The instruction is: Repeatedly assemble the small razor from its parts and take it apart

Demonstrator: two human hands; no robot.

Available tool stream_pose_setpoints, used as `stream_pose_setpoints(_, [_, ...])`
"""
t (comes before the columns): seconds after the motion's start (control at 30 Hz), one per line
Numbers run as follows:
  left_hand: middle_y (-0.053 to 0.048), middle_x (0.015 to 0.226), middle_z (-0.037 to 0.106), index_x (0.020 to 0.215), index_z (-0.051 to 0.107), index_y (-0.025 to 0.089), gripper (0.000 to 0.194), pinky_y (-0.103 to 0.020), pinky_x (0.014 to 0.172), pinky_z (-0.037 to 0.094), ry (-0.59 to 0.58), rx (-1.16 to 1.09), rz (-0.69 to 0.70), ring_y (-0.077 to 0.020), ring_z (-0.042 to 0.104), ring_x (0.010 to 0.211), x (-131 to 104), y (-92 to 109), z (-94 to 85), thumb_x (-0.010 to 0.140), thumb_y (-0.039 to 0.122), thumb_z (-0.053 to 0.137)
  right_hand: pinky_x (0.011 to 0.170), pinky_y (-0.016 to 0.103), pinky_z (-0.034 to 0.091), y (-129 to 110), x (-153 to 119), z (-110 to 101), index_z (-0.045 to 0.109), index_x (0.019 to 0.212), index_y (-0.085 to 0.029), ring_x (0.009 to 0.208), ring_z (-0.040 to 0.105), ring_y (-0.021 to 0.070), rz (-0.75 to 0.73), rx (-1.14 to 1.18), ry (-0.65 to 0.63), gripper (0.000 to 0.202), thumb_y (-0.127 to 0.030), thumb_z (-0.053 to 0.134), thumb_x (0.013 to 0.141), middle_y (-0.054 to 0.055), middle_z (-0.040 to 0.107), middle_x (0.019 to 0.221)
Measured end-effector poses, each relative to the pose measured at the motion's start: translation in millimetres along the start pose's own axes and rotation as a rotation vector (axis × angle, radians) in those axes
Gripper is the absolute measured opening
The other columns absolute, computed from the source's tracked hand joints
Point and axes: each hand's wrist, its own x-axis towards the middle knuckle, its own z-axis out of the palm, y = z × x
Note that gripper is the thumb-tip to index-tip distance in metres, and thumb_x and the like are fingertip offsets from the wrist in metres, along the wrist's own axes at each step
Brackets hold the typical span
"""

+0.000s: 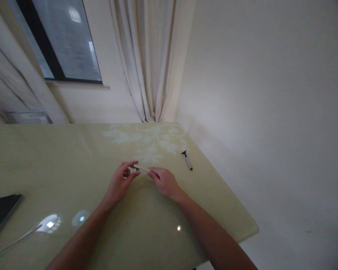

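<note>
A razor with a pale handle [142, 168] and a small dark head is held in both hands above the table. My left hand [121, 179] pinches the head by its ends between thumb and fingers. The far end of the handle is gripped by my right hand [163, 180], which hides part of it. To the right of my right hand, a second razor [188, 161] with a grey and black handle lies on the table, touched by neither hand.
The glossy pale-green table [231, 210] has a white floral pattern and a right edge running beside the wall. At the left lie a dark flat device [2, 210] and a white cable [15, 242]. Curtains [146, 60] hang behind.
</note>
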Motion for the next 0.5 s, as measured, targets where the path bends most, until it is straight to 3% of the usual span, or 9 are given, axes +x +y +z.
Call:
stream_pose_setpoints(0.1, [0.001, 0.091, 0.058, 0.117, 0.073, 0.025, 0.041, -0.027, 0.06, 0.044, 0.008, 0.017, 0.004, -0.0119, 0.047, 0.062, -0.9, 2.6, -0.3, 0.082, 0.046, 0.073, 0.078, 0.03, 0.045, 2.4, 0.4, -0.9, 0.08, 0.117, -0.028, 0.093, 0.07, 0.0244, 0.033, -0.016, 0.073, 0.032, -0.042, 0.053, 0.106, 0.006, 0.08, 0.107])
stream_pose_setpoints(0.23, [0.002, 0.085, 0.05, 0.119, 0.073, 0.024, 0.044, -0.027, 0.058, 0.042, 0.038, 0.032, 0.001, -0.012, 0.043, 0.06, 0.7, 3.3, -3.8, 0.082, 0.047, 0.073, 0.081, 0.03, 0.046, 6.0, -0.6, -3.3, 0.079, 0.121, -0.03, 0.095, 0.07, 0.0236, -0.026, 0.031, 0.019, 0.032, -0.043, 0.055, 0.105, 0.005, 0.08, 0.109])
stream_pose_setpoints(0.33, [0.003, 0.084, 0.049, 0.119, 0.073, 0.024, 0.043, -0.027, 0.058, 0.04, 0.047, 0.03, 0.01, -0.0118, 0.043, 0.06, 2.5, 1.8, -5.5, 0.082, 0.045, 0.073, 0.08, 0.03, 0.046, 6.6, 0.2, -3.1, 0.08, 0.118, -0.028, 0.095, 0.07, 0.0238, 0.009, 0.021, 0.057, 0.032, -0.043, 0.055, 0.105, 0.006, 0.08, 0.109])
stream_pose_setpoints(0.5, [0.003, 0.082, 0.047, 0.119, 0.073, 0.022, 0.043, -0.028, 0.058, 0.038, 0.039, 0.017, 0.016, -0.0121, 0.043, 0.06, 4.9, -2.2, -4.2, 0.082, 0.044, 0.073, 0.073, 0.028, 0.043, 9.0, 3.7, -0.2, 0.081, 0.116, -0.026, 0.084, 0.068, 0.0211, -0.008, 0.077, 0.02, 0.033, -0.043, 0.056, 0.104, 0.005, 0.08, 0.098])
